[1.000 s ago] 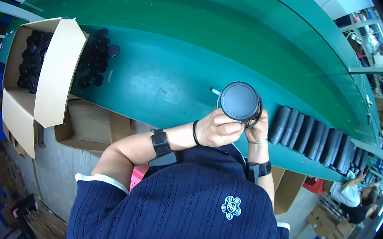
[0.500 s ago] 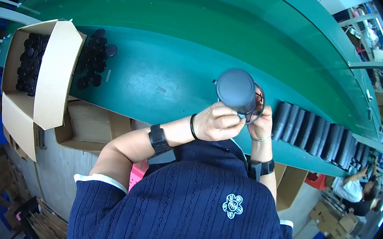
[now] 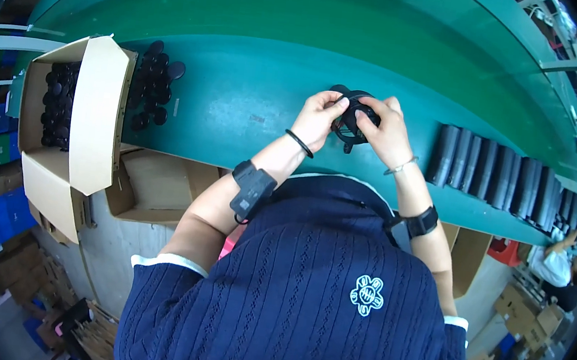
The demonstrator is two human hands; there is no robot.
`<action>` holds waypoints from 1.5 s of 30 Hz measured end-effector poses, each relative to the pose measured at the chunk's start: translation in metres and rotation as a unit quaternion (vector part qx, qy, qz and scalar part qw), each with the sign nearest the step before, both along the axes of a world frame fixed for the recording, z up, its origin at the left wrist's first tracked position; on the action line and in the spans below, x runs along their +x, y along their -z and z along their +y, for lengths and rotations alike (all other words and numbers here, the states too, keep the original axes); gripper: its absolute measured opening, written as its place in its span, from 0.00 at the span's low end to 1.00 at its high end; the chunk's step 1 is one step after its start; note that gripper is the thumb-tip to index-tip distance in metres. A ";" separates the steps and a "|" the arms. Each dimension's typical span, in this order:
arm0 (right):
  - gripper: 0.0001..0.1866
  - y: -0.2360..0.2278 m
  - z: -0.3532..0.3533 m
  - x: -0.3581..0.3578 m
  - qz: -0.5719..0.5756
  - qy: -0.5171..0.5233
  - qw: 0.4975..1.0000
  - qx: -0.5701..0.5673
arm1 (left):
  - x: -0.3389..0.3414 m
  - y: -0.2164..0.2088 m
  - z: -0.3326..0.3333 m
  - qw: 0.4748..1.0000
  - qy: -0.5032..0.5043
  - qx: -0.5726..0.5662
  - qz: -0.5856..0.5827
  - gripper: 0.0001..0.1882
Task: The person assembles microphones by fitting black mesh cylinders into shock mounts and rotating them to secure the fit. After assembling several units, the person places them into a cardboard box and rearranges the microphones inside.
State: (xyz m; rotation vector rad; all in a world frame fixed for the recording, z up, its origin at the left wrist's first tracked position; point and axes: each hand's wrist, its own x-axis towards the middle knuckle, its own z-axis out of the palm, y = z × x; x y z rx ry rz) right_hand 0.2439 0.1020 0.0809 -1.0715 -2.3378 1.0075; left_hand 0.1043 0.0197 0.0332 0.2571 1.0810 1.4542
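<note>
From where I stand, both hands are closed around one black round part (image 3: 346, 120), out over the counter (image 3: 263, 92) in front of the person's chest. The left hand (image 3: 315, 122) grasps its left side, thumb laid across the upper face; the right hand (image 3: 392, 136) grasps the right side, its thumb reaching inward over the same face. I can't tell whether they are pressing, turning or merely steadying it.

To handle it well, I'd let the left grip act as the anchor, spread the force evenly through both thumbs, and hold the part level so it doesn't tip or skid. Fingertips are best left clear of the small tab (image 3: 347, 148) poking out on the near side.

The part sits squarely between the two grips, partly hidden by fingers, its near edge showing below them. Whether it touches the counter is unclear from here. Well to the left lie loose black caps (image 3: 153, 86) beside an open cardboard box (image 3: 96, 115); to the right, dark cylinders (image 3: 485, 170) lie in a row.
</note>
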 end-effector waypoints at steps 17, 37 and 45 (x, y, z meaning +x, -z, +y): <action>0.17 0.023 0.014 -0.007 -0.056 -0.004 0.995 -0.077 | -0.010 0.011 0.007 0.989 0.029 -0.080 -0.119 0.07; 0.11 0.021 -0.007 0.006 -0.097 0.105 0.989 -0.025 | 0.013 0.005 0.009 0.990 0.083 -0.070 -0.085 0.11; 0.11 0.018 0.019 0.028 0.076 0.030 0.988 -0.129 | -0.037 0.024 -0.002 0.986 0.099 -0.006 -0.131 0.12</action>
